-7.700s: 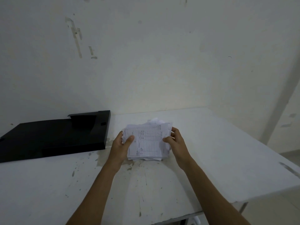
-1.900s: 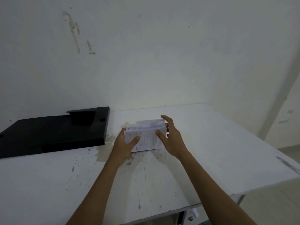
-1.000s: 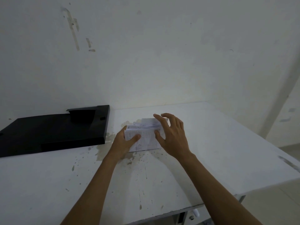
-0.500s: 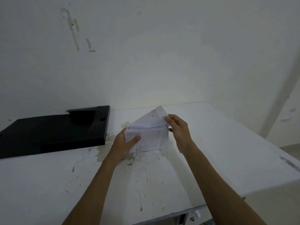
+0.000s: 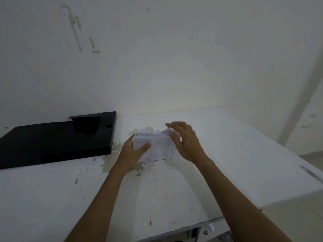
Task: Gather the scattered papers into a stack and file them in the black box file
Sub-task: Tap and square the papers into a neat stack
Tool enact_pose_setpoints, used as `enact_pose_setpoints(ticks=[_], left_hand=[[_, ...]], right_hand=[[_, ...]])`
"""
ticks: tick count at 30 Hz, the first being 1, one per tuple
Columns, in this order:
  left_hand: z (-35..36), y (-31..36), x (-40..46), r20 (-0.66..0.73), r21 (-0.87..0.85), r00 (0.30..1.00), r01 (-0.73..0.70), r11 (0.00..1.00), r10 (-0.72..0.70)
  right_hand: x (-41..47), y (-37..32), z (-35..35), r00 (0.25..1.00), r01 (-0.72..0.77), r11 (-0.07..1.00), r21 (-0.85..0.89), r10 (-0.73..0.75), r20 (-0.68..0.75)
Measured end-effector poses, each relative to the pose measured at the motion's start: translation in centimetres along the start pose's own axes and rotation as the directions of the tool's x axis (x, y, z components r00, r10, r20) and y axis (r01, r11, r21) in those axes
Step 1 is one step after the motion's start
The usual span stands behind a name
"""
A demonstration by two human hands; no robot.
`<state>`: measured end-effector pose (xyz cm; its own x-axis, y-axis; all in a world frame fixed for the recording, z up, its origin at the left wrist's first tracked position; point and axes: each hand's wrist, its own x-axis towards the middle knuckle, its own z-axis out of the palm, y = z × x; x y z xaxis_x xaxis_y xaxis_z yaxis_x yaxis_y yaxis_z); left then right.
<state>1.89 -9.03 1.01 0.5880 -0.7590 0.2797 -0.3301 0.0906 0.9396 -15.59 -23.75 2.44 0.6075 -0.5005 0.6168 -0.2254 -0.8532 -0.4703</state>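
Note:
A stack of printed white papers (image 5: 157, 148) stands on its lower edge on the white table (image 5: 236, 163), tilted toward me. My left hand (image 5: 133, 151) grips the stack's left end, thumb across the front sheet. My right hand (image 5: 183, 138) hovers over the stack's top right corner, fingers spread and blurred, touching the sheet edges there. The black box file (image 5: 56, 138) lies flat on the table to the left of the papers, a short gap from my left hand.
A stained white wall rises right behind the table. The table's right and front edges drop to a tiled floor. Paint flecks and a brownish stain mark the surface around the papers.
My right hand let go of the sheet it had lifted at the top right, and that sheet dropped back onto the stack. My left hand kept its hold.

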Motion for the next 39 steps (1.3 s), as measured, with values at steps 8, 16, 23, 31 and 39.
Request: enact_pose_setpoints(ticks=[8, 16, 23, 31, 39], left_hand=[[0.4, 0.5, 0.0, 0.006, -0.003, 1.000, -0.029, 1.000, 0.029], [0.4, 0.5, 0.1, 0.017, -0.009, 1.000, -0.010, 1.000, 0.010], [0.1, 0.0, 0.2, 0.026, -0.043, 0.999, 0.031, 0.999, -0.030], [0.4, -0.8, 0.5, 0.017, -0.044, 0.999, 0.039, 0.998, -0.038], [0.6, -1.0, 0.7, 0.019, -0.038, 1.000, 0.015, 0.999, -0.014]], right_hand=[[-0.7, -0.4, 0.8, 0.998, -0.043, 0.995, 0.084, 0.039, 0.057], [1.0, -1.0, 0.7, 0.980, -0.161, 0.953, 0.255, 0.185, -0.074], [1.3, -0.1, 1.3, 0.908, -0.317, 0.805, 0.502, 0.410, -0.084], [0.2, 0.5, 0.8, 0.807, -0.430, 0.451, 0.782, 0.580, 0.109], [0.2, -0.5, 2.0, 0.994, -0.087, 0.993, 0.083, 0.091, -0.054]])
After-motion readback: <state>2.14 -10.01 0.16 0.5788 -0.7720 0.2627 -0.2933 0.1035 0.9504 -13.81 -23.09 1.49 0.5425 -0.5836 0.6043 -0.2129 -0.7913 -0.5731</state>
